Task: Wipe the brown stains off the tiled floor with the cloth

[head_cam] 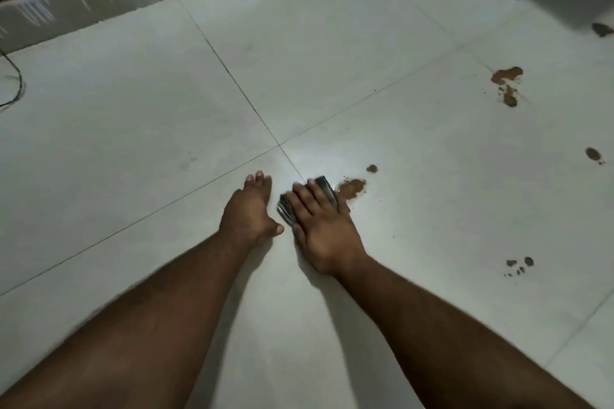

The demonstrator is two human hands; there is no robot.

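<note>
Pressing flat, the right hand [324, 229] held the folded cloth [324, 188] to the tiled floor [332, 43], its edge touching the nearest brown stain [351, 189]; the left hand [248, 209] rested open and empty just beside it. Judged barely begun: several stains [506, 83] remained well beyond the right hand. No legible writing was found.

The floor [332, 43] is smooth pale tile with a soft sheen. The cloth [324, 188] looks like striped woven fabric. The brown stains [350, 188] look wet and grainy.
</note>
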